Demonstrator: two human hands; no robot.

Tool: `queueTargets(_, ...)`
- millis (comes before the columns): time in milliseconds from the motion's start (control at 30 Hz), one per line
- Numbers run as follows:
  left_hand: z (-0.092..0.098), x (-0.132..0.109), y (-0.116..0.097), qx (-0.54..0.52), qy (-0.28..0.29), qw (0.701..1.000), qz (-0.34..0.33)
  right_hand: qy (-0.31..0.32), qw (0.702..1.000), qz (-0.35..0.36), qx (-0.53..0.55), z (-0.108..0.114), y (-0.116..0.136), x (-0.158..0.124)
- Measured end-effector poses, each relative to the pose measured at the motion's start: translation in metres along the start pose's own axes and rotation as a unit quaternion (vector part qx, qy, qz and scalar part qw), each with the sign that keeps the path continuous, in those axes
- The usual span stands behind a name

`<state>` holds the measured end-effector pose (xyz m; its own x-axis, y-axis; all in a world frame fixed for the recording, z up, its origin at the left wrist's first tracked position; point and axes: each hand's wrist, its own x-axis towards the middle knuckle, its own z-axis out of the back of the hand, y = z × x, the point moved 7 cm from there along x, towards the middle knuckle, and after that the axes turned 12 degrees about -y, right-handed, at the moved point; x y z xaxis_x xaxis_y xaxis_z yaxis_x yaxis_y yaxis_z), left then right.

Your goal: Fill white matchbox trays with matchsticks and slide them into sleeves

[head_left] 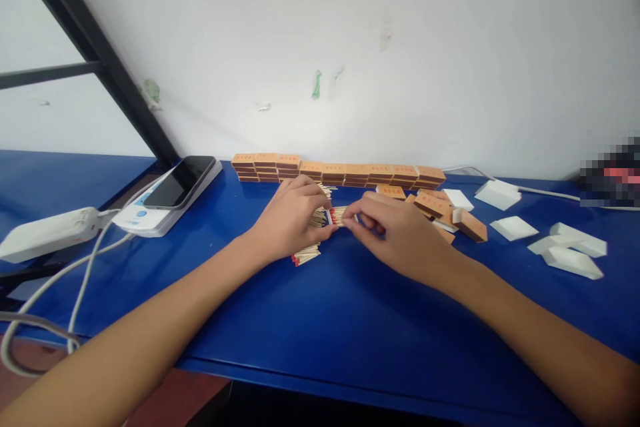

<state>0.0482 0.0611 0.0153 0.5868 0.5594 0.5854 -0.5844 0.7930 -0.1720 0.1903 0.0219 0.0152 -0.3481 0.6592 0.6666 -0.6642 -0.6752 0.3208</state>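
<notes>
A small matchbox tray (329, 216) with red-tipped matches (337, 215) in it lies between my two hands. My left hand (295, 217) grips its left end between thumb and fingers. At the tray's right end, the thumb and fingers of my right hand (387, 227) are closed on it, touching the matches as well. A heap of loose matches (306, 255) spreads on the table under and around my left hand, which partly hides it. Fingers cover most of the tray's outline.
Orange matchboxes (345, 171) are stacked in a row along the wall. More boxes (433, 201) lie jumbled beyond my right hand, with white trays (515, 228) farther right. A phone (180, 181) rests on a white power strip (143, 219) at left, near cables and a white adapter (50, 233).
</notes>
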Motion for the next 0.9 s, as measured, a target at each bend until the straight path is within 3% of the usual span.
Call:
queueTargets(167,0.001,-0.001,0.005,0.021,-0.006,1.0,0.008,0.075,0.992,0.083,0.055,-0.024,0.032,-0.014)
queueTargets(333,0.0,0.0,0.003,0.02,-0.006,1.0,0.007,0.11,0.988,0.091,0.052,-0.042,0.035,-0.021)
queueTargets(900,-0.001,-0.001,0.003,0.026,0.002,1.0,0.007,0.171,0.983,0.028,0.069,-0.028,0.035,-0.021)
